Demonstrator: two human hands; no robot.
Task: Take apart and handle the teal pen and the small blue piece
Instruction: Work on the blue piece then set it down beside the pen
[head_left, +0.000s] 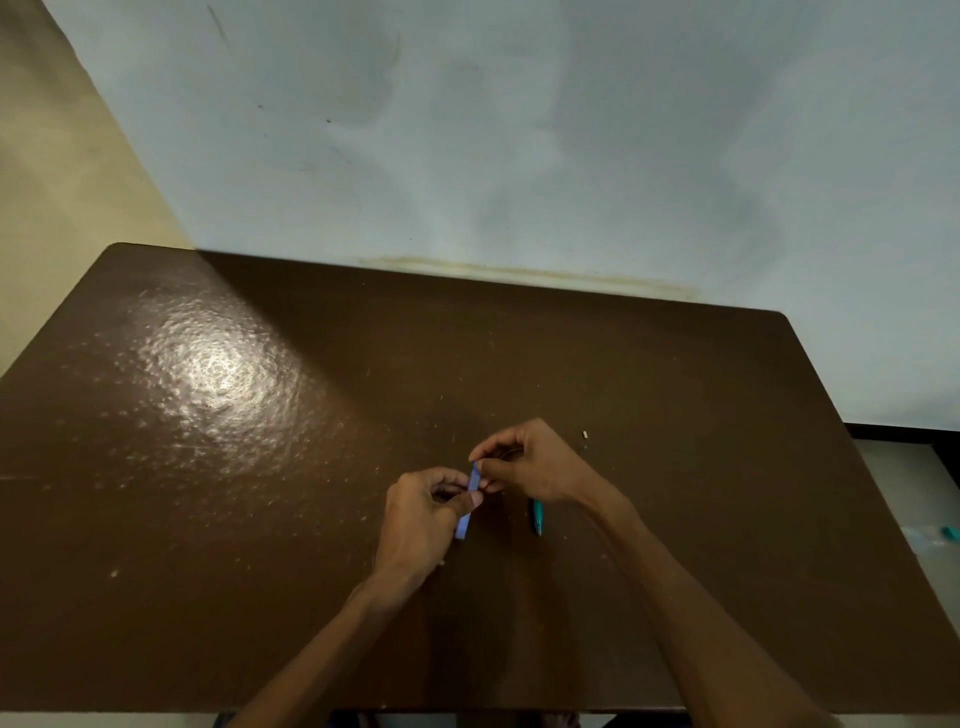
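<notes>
A small blue piece (464, 524), long and thin, is held upright just above the brown table (208, 467) near its middle. My left hand (423, 519) pinches it around its middle between thumb and fingers. My right hand (535, 467) pinches its top end with curled fingertips. The teal pen (536, 516) lies on the table just right of the piece, its upper part hidden under my right wrist.
A tiny pale bit (585, 434) lies on the table to the right of my right hand. Off the table's right edge, on the floor, sits a clear object with a teal part (935, 538). A pale wall stands behind the table.
</notes>
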